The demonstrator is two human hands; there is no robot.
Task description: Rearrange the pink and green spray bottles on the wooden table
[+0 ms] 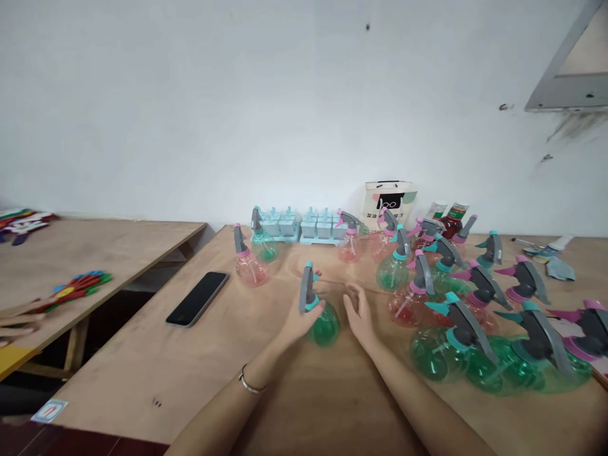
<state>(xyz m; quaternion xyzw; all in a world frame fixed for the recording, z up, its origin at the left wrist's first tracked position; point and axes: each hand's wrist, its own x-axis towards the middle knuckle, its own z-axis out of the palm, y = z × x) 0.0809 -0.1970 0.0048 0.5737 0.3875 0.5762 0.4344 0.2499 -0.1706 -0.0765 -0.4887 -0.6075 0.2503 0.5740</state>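
My left hand is wrapped round the neck of a green spray bottle with a grey and teal trigger head. The bottle stands about upright at the middle of the wooden table. Just to its right is my right hand, its fingers apart and nothing in them. Further right stand several more spray bottles, among them a green one with a teal trigger and a pink one. At the back left, another pink spray bottle stands beside a teal-green one.
A black phone lies on the left. Pale blue ice-pop moulds and a printed paper bag line the wall, with red jars nearby. At far left, another person's hand rests by colourful gloves on a separate table.
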